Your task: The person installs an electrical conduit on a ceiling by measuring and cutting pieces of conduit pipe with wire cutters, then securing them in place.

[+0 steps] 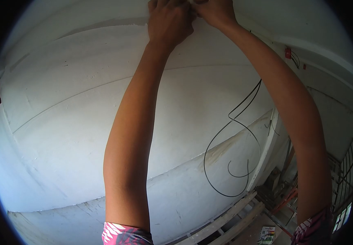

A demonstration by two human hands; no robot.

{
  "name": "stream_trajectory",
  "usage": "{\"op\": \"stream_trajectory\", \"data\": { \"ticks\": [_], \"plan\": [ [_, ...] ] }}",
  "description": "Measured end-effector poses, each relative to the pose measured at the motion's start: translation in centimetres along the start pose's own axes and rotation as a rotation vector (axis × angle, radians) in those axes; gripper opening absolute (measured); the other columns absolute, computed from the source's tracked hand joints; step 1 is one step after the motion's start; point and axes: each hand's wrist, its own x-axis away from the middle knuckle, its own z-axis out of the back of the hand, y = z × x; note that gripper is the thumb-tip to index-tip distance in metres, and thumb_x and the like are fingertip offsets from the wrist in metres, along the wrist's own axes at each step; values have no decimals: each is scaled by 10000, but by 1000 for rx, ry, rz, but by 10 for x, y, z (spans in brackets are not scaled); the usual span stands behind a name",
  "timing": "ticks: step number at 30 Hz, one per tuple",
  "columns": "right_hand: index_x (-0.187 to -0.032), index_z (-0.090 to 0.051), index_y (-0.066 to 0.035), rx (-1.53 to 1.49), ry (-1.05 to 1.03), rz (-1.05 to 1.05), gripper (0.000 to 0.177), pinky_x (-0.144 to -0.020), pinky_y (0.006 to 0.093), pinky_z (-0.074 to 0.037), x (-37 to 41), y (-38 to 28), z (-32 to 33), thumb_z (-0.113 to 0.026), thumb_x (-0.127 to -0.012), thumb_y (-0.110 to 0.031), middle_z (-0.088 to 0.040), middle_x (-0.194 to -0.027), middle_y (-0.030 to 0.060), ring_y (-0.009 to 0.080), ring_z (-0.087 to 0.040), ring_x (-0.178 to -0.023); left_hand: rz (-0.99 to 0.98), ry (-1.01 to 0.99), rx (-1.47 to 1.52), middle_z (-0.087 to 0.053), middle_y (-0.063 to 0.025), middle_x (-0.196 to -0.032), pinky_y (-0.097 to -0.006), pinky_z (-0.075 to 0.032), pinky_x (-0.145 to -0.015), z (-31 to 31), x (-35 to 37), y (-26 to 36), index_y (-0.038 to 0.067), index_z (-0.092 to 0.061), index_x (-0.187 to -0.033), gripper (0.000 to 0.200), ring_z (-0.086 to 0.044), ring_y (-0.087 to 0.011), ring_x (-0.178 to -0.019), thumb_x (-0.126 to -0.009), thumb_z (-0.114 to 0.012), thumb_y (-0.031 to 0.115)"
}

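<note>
Both my arms reach up to the top of a white wall covering (pixel 193 106), whose upper edge is uneven and shows a grey strip (pixel 103 25) above it. My left hand (pixel 170 22) is closed against the wall at the upper edge of view, its fingers curled and partly cut off. Right beside it, my right hand (pixel 217 13) has its fingers pinched together near the left hand. Whatever lies between the fingers of either hand is hidden.
Black cable (pixel 205 159) hangs in loops before the wall. A red box (pixel 288 53) with wires sits at upper right. Wooden planks (pixel 225 222) run along below. A metal grille (pixel 348 165) stands at right, and a printed packet (pixel 267 235) lies on the floor.
</note>
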Motion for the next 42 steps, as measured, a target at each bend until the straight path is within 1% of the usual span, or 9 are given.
{"op": "stream_trajectory", "data": {
  "ticks": [4, 9, 13, 21, 33, 35, 37, 40, 42],
  "plan": [
    [-700, -691, 6, 41, -227, -219, 294, -574, 403, -478, 1, -9, 15, -729, -792, -270, -658, -664, 183, 327, -634, -587, 14, -42, -5, -644, -113, -973, -465, -389, -929, 3, -2, 2, 63, -654, -868, 108, -558, -337, -1036, -763, -643, 82],
    [-779, -721, 16, -259, -361, -499, 207, -580, 356, -490, 0, -10, 27, -712, -826, -185, -677, -669, 161, 204, -654, -609, 9, -21, 27, -653, -103, -981, -466, -392, -923, 0, 1, -1, 84, -669, -895, 139, -564, -329, -1049, -757, -658, 90],
    [-811, -726, 29, -216, -468, -413, 200, -589, 339, -498, -2, -5, 31, -715, -831, -169, -684, -676, 161, 187, -651, -614, -12, 4, 48, -663, -97, -1018, -457, -391, -936, 1, 1, -3, 115, -690, -885, 135, -569, -317, -1059, -754, -663, 95],
    [-913, -736, 47, -207, -339, -407, 207, -645, 340, -528, 6, 2, 19, -743, -828, -141, -731, -790, 176, 175, -677, -702, 1, -69, 113, -666, -91, -1071, -458, -385, -958, 6, 1, 1, 149, -688, -999, 237, -566, -306, -1103, -774, -629, 103],
    [-1035, -724, 37, -507, -453, -509, 260, -777, 334, -512, 14, 6, 35, -717, -850, -145, -743, -903, 143, 169, -650, -837, -59, 20, 2, -642, -114, -1151, -461, -411, -961, -1, -1, 9, 59, -651, -1068, 288, -561, -334, -1114, -786, -612, 13],
    [-1030, -723, 37, -460, -370, -501, 252, -780, 335, -514, 25, 18, 17, -702, -852, -141, -742, -916, 153, 179, -657, -845, -20, -111, -223, -633, -30, -1257, -454, -359, -1021, -8, 3, 6, 157, -626, -1239, 397, -543, -268, -1186, -860, -706, 240],
    [-1025, -722, 37, -414, -293, -493, 245, -782, 336, -516, 21, 14, 21, -687, -855, -136, -741, -929, 163, 189, -664, -853, -26, -98, -161, -611, -32, -1283, -463, -347, -1030, -9, 4, 4, 166, -590, -1284, 419, -532, -270, -1202, -878, -677, 224],
    [-1016, -714, 49, -464, -462, -581, 233, -804, 341, -526, 24, 23, 28, -647, -860, -111, -734, -965, 194, 230, -689, -894, -36, -90, -140, -581, -33, -1318, -467, -333, -1041, -12, 6, 5, 174, -564, -1322, 438, -510, -270, -1231, -895, -650, 212],
    [-996, -718, 30, -403, -284, -409, 202, -790, 357, -527, 32, 34, 22, -598, -864, -64, -727, -977, 208, 256, -696, -884, -57, -93, -188, -573, -32, -1327, -463, -331, -1043, -13, 7, 4, 174, -574, -1316, 433, -498, -267, -1244, -893, -652, 217]
  ]
}}
